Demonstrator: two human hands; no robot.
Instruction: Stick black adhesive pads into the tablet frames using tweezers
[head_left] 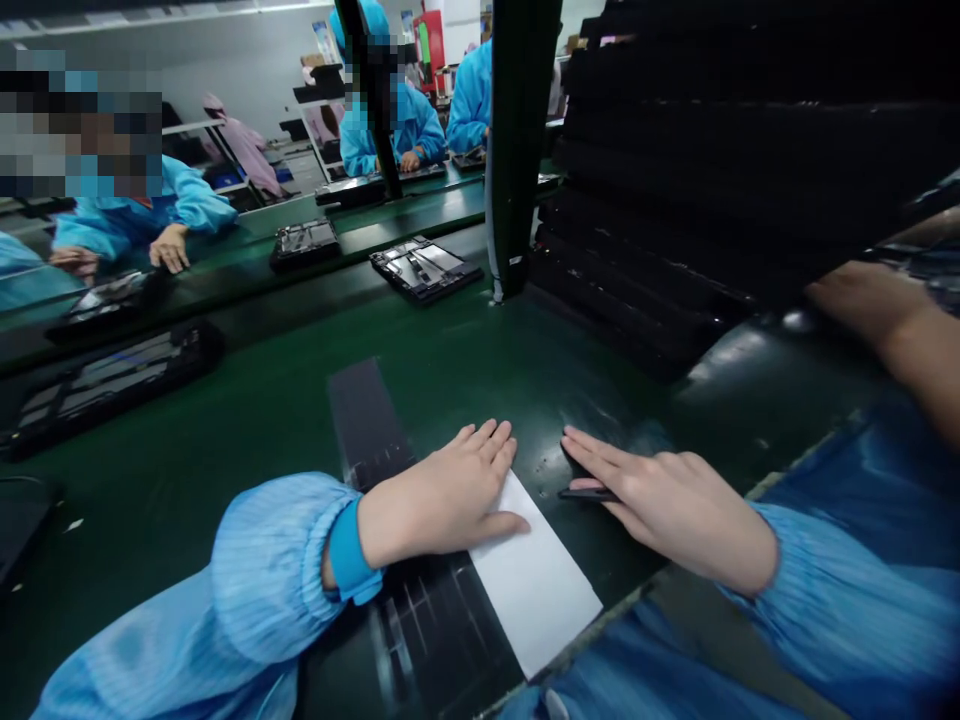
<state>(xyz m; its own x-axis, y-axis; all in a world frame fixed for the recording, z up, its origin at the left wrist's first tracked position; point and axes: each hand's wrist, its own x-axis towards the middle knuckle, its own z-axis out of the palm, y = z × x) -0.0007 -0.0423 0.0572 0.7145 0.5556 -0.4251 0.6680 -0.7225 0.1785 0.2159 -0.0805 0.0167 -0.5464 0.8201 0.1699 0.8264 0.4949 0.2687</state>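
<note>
My left hand (pixel 442 490) lies flat with its fingers stretched out, across the upper end of a white sheet of paper (pixel 540 590). Under and beside that wrist runs a dark strip (pixel 442 630) with pale cross lines; its grey upper part (pixel 367 405) shows beyond my forearm. To the right of the paper, my right hand (pixel 667 505) is closed around a slim black tool (pixel 589 494), its tip poking out by the thumb. The tool's exact kind is hidden by the fingers. The index finger points forward, close to the green work surface (pixel 285 420).
A tall stack of black trays (pixel 720 190) stands at the right behind a dark green post (pixel 517 150). Opened devices (pixel 424 268) lie along the line. Another person's hand (pixel 874 300) is at the far right. Co-workers in blue sit opposite.
</note>
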